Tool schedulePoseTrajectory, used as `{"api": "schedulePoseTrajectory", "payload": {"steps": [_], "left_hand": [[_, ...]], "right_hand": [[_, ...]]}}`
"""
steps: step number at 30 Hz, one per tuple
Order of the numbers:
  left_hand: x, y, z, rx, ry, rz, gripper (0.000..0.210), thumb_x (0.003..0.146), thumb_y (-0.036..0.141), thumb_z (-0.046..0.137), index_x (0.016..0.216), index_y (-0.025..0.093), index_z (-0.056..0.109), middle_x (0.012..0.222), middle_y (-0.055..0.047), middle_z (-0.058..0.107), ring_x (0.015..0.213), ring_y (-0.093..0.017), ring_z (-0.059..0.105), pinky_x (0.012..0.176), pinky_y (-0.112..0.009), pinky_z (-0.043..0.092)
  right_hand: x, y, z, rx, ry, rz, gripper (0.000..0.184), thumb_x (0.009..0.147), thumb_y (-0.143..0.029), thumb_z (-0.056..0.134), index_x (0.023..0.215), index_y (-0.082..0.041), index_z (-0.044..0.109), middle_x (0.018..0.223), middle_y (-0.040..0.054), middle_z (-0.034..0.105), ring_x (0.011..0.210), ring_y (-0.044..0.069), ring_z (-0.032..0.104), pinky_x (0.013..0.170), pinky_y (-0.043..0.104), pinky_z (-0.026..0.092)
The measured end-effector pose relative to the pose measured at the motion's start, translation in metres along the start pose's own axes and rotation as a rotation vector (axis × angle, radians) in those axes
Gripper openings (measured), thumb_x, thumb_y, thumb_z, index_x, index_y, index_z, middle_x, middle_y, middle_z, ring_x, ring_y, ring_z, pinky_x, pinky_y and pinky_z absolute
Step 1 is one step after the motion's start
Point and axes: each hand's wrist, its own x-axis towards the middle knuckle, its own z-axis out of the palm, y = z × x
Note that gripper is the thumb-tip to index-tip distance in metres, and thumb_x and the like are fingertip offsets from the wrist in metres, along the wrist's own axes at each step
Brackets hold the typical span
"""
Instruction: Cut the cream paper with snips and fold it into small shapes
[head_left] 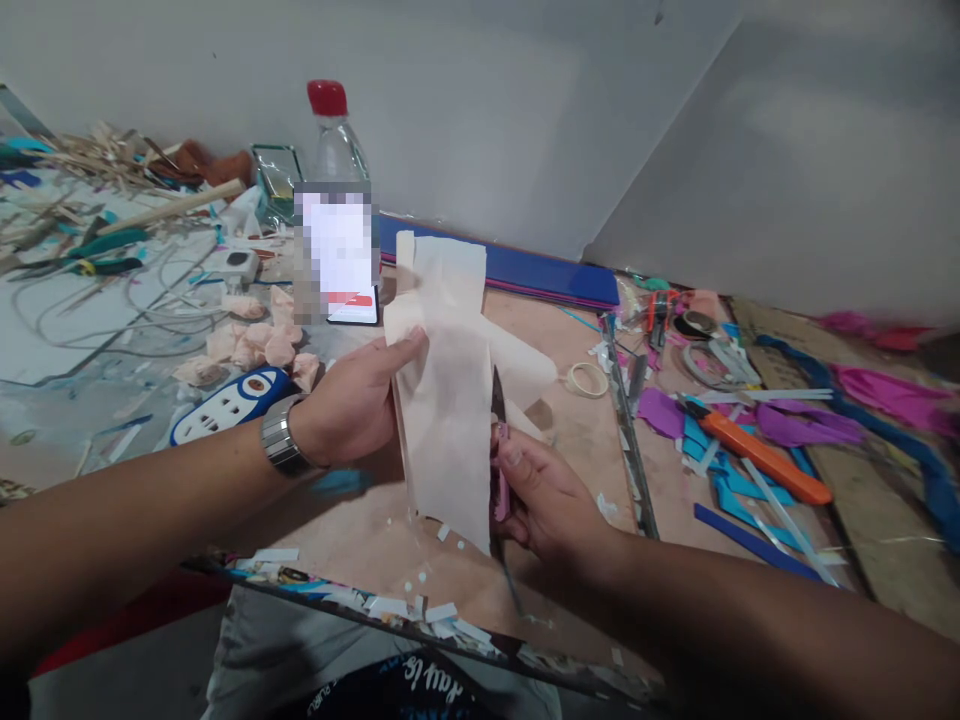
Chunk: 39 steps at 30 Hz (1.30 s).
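Two hands: the left hand (pixel 356 400) pinches the cream sheet (pixel 448 430); the right hand (pixel 544 495) is wrapped round the scissors (pixel 503 470).
Left grip: closed on the sheet's left side above mid-height, thumb flat on the front face, the other fingers mostly hidden behind it.
Right grip: fingers curled about the pink handles, just beside the sheet's lower right edge; whether they touch it, I cannot tell.
Scissor blade: dark, pointing up along the sheet's right edge; how far the blades are parted cannot be made out.
Cream sheet, place: held up between the hands, over the brown work board (pixel 577 470), its long side running away from the person.
Cream sheet, look: pale, matt, slightly creased, long and narrow, with doubled edges showing at upper left; paper or cloth, I cannot tell.
Side flap: a pale piece sticks out to the right from behind the upper half, rounded at its end.
Tape ring (pixel 587 380): on the board, just beyond that rounded end.
Phone (pixel 345 255): upright and lit, beyond the left hand, in front of a red-capped bottle (pixel 341 145).
Power strip (pixel 234 405): blue and white, left of the watch (pixel 281 437) on the left wrist.
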Motion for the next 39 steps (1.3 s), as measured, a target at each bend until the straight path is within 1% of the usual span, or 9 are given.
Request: {"api": "schedulePoseTrajectory", "payload": {"steps": [2,4,9,16,20,25,31,36,39], "left_hand": [[-0.0004,0.0006,-0.0002,0.016,-0.014,0.012,0.024,0.097,0.028,0.06,0.105,0.009,0.072,0.107,-0.014,0.078,0.103,-0.029,0.075,0.103,-0.046,0.055],[-0.0009,0.0013,0.0004,0.028,-0.012,0.029,0.023,0.098,0.027,0.059,0.105,0.009,0.072,0.105,-0.014,0.078,0.099,-0.028,0.075,0.102,-0.045,0.056],[-0.0014,0.0026,0.0027,0.047,0.029,0.034,0.022,0.099,0.024,0.057,0.104,0.009,0.071,0.105,-0.014,0.078,0.092,-0.025,0.076,0.098,-0.043,0.057],[-0.0011,0.0014,0.003,0.055,0.024,0.034,0.022,0.099,0.024,0.057,0.103,0.009,0.071,0.101,-0.013,0.078,0.092,-0.025,0.076,0.095,-0.042,0.058],[-0.0011,0.0,0.0028,0.061,0.031,0.047,0.019,0.096,0.025,0.061,0.104,0.011,0.072,0.1,-0.012,0.078,0.091,-0.024,0.075,0.096,-0.041,0.057],[-0.0012,-0.0011,0.002,0.043,0.017,0.036,0.02,0.097,0.024,0.061,0.108,0.011,0.071,0.101,-0.012,0.078,0.095,-0.025,0.075,0.099,-0.042,0.056],[-0.0015,-0.0017,0.0025,0.034,0.019,0.042,0.024,0.096,0.025,0.062,0.114,0.011,0.07,0.105,-0.012,0.078,0.103,-0.026,0.074,0.104,-0.043,0.054],[-0.0025,-0.0012,0.0036,0.031,0.021,0.029,0.023,0.099,0.023,0.057,0.113,0.011,0.069,0.105,-0.012,0.078,0.103,-0.026,0.074,0.103,-0.043,0.054],[-0.0029,-0.0011,0.0041,0.032,0.021,0.034,0.023,0.098,0.024,0.06,0.113,0.011,0.069,0.106,-0.013,0.078,0.103,-0.026,0.074,0.104,-0.043,0.054]], "right_hand": [[0.0003,0.0003,0.0,0.009,0.016,-0.008,0.049,0.082,-0.066,0.073,0.08,-0.02,0.056,0.055,-0.0085,0.042,0.044,0.005,0.028,0.039,0.018,0.019],[0.001,-0.0001,0.0002,0.03,0.02,-0.004,0.05,0.08,-0.067,0.075,0.082,-0.02,0.057,0.055,-0.0088,0.041,0.045,0.006,0.028,0.04,0.018,0.021],[0.0022,-0.0027,0.0006,0.072,0.015,0.008,0.049,0.076,-0.064,0.079,0.08,-0.02,0.057,0.06,-0.0067,0.047,0.049,0.007,0.037,0.044,0.019,0.03],[0.0013,-0.0007,-0.0035,0.022,-0.003,-0.011,0.048,0.084,-0.065,0.071,0.079,-0.019,0.06,0.054,-0.0041,0.055,0.046,0.008,0.041,0.044,0.02,0.029],[0.0018,0.0007,-0.0029,0.077,-0.007,-0.016,0.043,0.086,-0.06,0.072,0.08,-0.02,0.059,0.057,-0.005,0.052,0.047,0.008,0.039,0.044,0.021,0.03],[0.0019,0.0029,-0.0042,0.059,0.003,-0.009,0.043,0.088,-0.061,0.069,0.079,-0.02,0.058,0.057,-0.0042,0.052,0.049,0.009,0.04,0.046,0.023,0.032],[0.0014,0.0022,-0.0011,0.098,-0.007,-0.026,0.038,0.091,-0.055,0.068,0.078,-0.021,0.056,0.057,-0.0044,0.05,0.048,0.009,0.038,0.046,0.023,0.026],[-0.0003,0.0,0.0028,0.079,0.045,-0.006,0.039,0.087,-0.058,0.07,0.079,-0.023,0.056,0.057,-0.0052,0.048,0.048,0.01,0.036,0.046,0.024,0.028],[-0.0005,0.0009,0.0013,0.059,0.033,-0.003,0.04,0.088,-0.059,0.069,0.078,-0.023,0.056,0.056,-0.0046,0.05,0.047,0.01,0.037,0.046,0.024,0.028]]}}
